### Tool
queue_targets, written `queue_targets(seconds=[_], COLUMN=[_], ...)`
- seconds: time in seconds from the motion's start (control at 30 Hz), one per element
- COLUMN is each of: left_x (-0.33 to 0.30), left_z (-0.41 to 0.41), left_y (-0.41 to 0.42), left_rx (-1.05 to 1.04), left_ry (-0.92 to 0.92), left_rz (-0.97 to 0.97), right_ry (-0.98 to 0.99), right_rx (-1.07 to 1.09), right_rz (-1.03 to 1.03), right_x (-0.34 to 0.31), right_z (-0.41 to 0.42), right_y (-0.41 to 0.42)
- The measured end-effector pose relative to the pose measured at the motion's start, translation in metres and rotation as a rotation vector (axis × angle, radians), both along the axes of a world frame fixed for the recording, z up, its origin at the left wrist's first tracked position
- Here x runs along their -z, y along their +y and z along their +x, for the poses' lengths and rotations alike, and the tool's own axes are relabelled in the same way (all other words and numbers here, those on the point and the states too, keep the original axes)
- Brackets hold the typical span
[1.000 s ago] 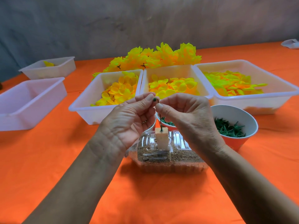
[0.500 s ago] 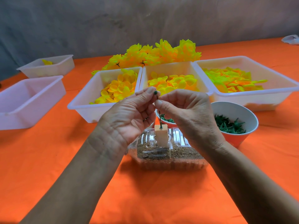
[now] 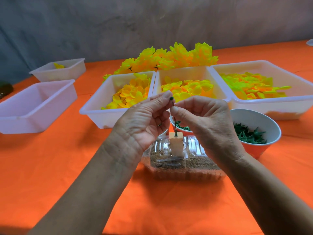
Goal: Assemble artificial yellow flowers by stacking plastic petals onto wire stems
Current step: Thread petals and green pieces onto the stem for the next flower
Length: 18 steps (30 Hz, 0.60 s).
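A thin wire stem (image 3: 174, 116) is seen standing upright in a small wooden block (image 3: 176, 144), which is set in a clear plastic container (image 3: 183, 165) filled with brown sand on the orange surface (image 3: 84, 167). The stem is pinched near its top by the right hand (image 3: 205, 122), thumb and forefinger pressed together on the wire. A small dark green bead-like piece (image 3: 171, 98) is pinched at the stem's tip by the left hand (image 3: 144, 122), between thumb and forefinger, while the other fingers are loosely curled.

Behind the hands, three white trays are placed side by side: a left tray (image 3: 94, 106) holding round yellow petals (image 3: 132, 94), a middle tray (image 3: 194, 72) holding yellow-orange petals (image 3: 191, 87), and a right tray (image 3: 288, 102) holding long greenish-yellow petals (image 3: 250, 85). Finished yellow flowers (image 3: 172, 58) are heaped beyond the trays. A paper bowl (image 3: 259, 119) of green star-shaped calyx pieces (image 3: 249, 134) is seen just right of the right hand, and a smaller bowl (image 3: 182, 130) of green parts is partly hidden behind the hands. Two more white trays are set at the far left, the nearer (image 3: 33, 106) apparently bare, the farther (image 3: 67, 72) holding a yellow piece (image 3: 59, 65).
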<state>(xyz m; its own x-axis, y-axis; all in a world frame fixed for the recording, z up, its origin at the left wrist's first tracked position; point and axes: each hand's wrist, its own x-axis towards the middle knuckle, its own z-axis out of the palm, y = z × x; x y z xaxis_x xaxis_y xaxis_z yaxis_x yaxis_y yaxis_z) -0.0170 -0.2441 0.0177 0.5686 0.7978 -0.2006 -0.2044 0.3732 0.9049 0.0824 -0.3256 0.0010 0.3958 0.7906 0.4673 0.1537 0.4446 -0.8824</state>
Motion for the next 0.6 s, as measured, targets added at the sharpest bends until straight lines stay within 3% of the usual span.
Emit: queue_targets(seconds=[0.3,0.6], left_x=[-0.008,-0.005], left_z=[0.0,-0.006], left_y=[0.001,0.01], left_rx=[0.058,0.129], left_ry=[0.047,-0.119], left_rz=[-0.123,-0.244], right_ry=[0.012,0.001], right_rx=[0.005,0.042], right_rz=[-0.016,-0.051], right_x=[0.002,0.0], right_z=[0.003,0.002], right_y=[0.004,0.002])
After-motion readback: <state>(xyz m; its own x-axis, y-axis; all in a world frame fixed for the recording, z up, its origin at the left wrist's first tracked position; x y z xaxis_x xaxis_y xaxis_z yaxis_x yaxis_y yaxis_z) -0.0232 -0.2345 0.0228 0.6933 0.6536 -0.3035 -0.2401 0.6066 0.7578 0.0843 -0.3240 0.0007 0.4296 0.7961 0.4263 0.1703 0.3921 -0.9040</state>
